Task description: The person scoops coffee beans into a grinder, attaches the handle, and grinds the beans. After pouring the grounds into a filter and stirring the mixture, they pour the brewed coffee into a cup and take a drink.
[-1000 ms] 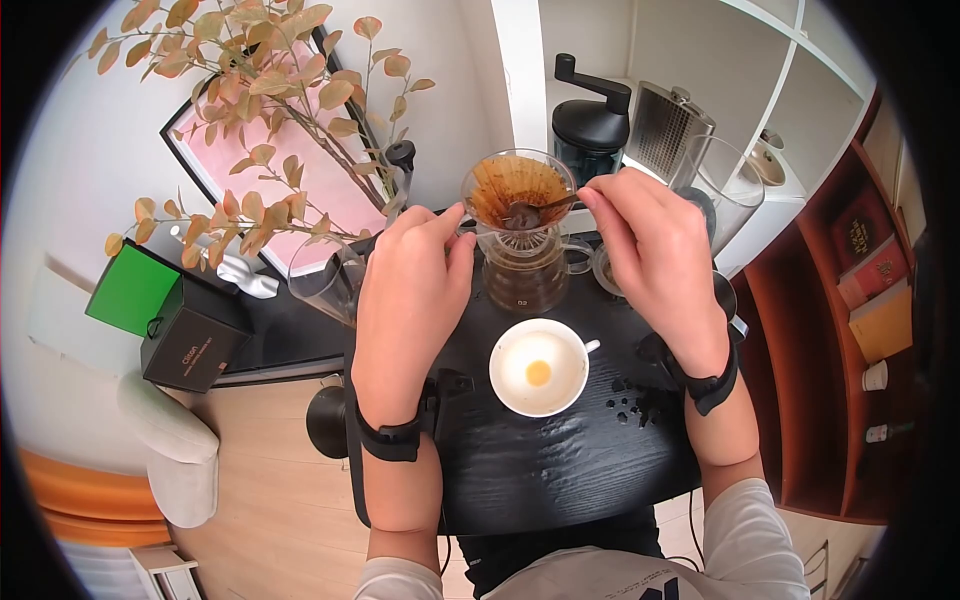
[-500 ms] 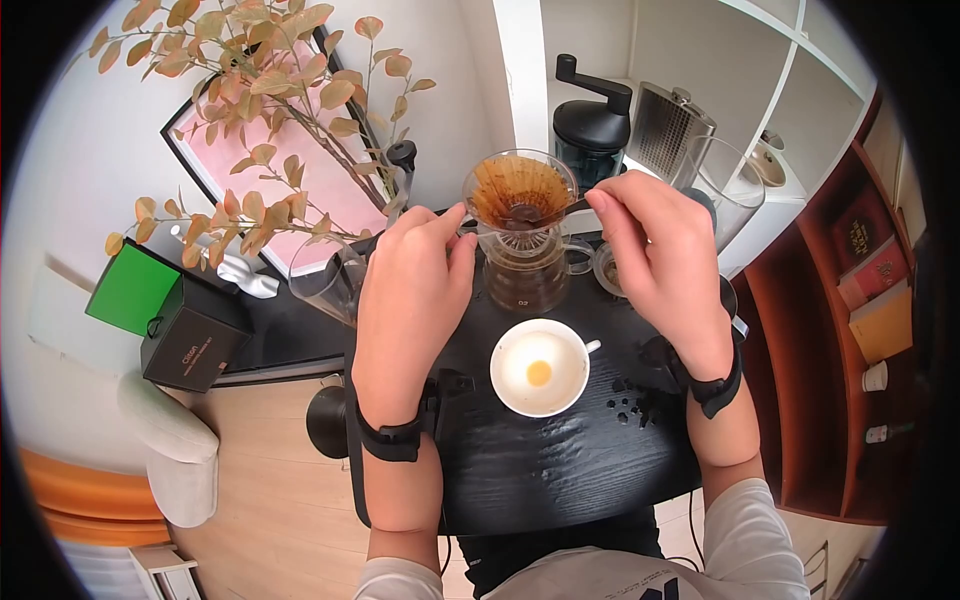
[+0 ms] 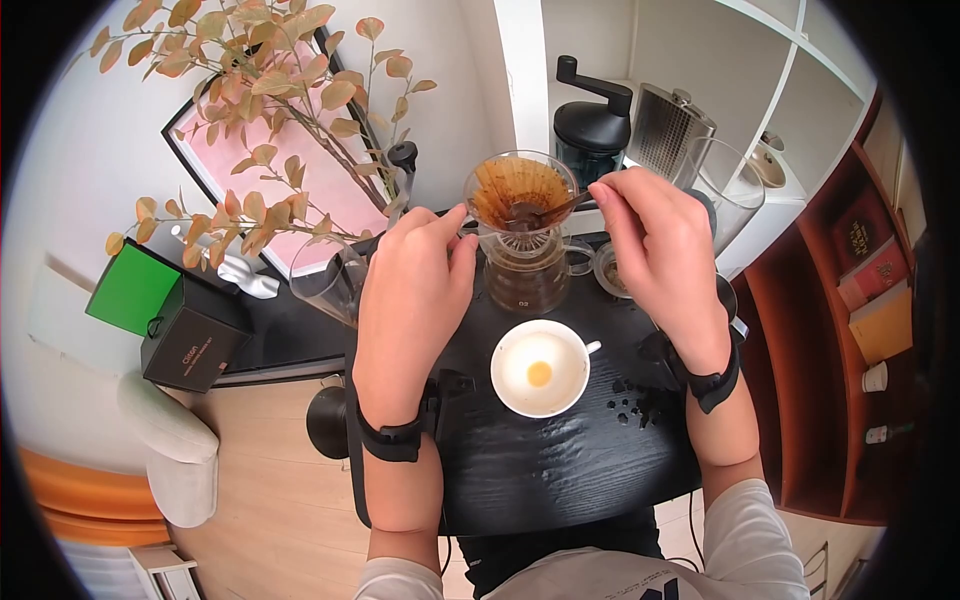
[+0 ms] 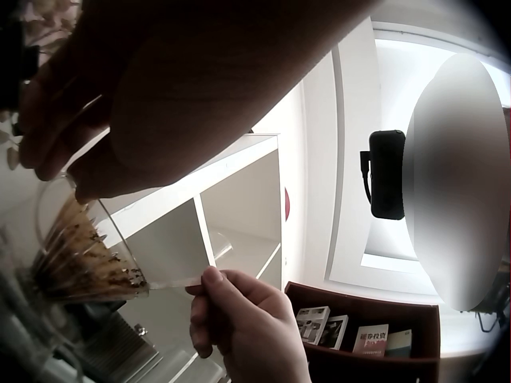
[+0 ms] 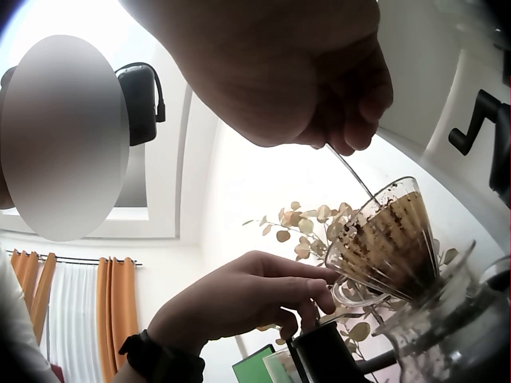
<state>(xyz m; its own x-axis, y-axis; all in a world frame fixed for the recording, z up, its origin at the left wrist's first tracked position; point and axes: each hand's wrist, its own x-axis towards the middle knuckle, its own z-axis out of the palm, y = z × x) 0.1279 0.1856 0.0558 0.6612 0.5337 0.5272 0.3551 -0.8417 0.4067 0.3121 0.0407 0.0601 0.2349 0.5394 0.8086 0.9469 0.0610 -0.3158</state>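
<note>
My left hand holds the side of a clear glass coffee dripper, thumb and forefinger at its handle in the right wrist view. A brown-stained paper filter with wet coffee grounds lines it. The dripper sits on a glass coffee server of dark liquid. Between thumb and fingertips my right hand pinches the thin handle of a spoon. It slants over the rim, its tip down in the grounds. Nearer to me stands a white cup with a little yellowish liquid at the bottom.
Water drops lie right of the cup on the black table. A hand grinder and a metal flask stand behind. One clear glass is left of my left hand, another behind my right.
My right hand has shifted slightly right, and the spoon has moved about in the filter. The left hand, dripper and cup have stayed put.
</note>
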